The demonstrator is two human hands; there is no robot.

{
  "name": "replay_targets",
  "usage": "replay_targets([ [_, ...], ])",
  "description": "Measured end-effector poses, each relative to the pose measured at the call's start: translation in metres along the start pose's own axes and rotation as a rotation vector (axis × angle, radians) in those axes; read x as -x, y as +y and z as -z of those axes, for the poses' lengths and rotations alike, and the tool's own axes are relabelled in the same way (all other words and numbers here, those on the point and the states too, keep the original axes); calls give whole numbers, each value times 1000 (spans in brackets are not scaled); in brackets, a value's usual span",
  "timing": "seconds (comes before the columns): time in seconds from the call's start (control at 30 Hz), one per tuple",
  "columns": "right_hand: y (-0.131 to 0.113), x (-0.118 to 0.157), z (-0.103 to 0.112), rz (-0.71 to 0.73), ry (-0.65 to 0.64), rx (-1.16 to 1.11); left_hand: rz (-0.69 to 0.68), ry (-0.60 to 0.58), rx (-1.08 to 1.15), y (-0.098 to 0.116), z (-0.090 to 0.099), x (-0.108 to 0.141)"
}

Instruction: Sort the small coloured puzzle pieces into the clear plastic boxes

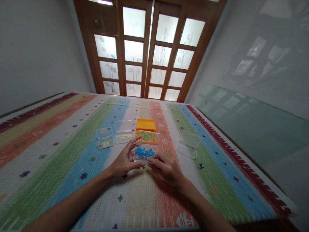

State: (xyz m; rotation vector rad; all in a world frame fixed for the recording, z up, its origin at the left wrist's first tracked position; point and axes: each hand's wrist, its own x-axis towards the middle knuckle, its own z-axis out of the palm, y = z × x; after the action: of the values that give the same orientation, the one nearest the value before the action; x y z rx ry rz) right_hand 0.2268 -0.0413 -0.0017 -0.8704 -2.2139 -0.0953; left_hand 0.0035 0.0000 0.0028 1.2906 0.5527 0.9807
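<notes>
A clear plastic box (135, 160) with many small blue pieces (144, 152) sits in front of me, its lid raised at the back. My left hand (125, 159) grips this box from the left, thumb along the front and fingers at the far side. At the box's right front corner is my right hand (165, 168), its fingers curled together. Whatever lies between those fingertips is hidden. Right behind the blue pieces, small green pieces (147, 136) lie in an orange box (146, 124), seen partly through the clear lid.
To the left stand an open clear box (123, 142) of pale cream pieces and a smaller open box (105, 146) with yellow pieces. An open clear box (187, 149) rests at right. Striped cloth (96, 195) covers the table; wooden glazed doors (146, 61) stand beyond.
</notes>
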Motion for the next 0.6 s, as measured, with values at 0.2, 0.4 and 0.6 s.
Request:
replay_targets([
  [0.2, -3, -3, 5, -41, -34, 7, -48, -29, -16, -3, -1, 0],
  [0.4, 11, -4, 18, -105, 19, 23, 46, -34, -76, -2, 6, 1],
  [0.6, 46, -5, 39, -274, 87, 29, -121, 225, -295, 7, 8, -2],
])
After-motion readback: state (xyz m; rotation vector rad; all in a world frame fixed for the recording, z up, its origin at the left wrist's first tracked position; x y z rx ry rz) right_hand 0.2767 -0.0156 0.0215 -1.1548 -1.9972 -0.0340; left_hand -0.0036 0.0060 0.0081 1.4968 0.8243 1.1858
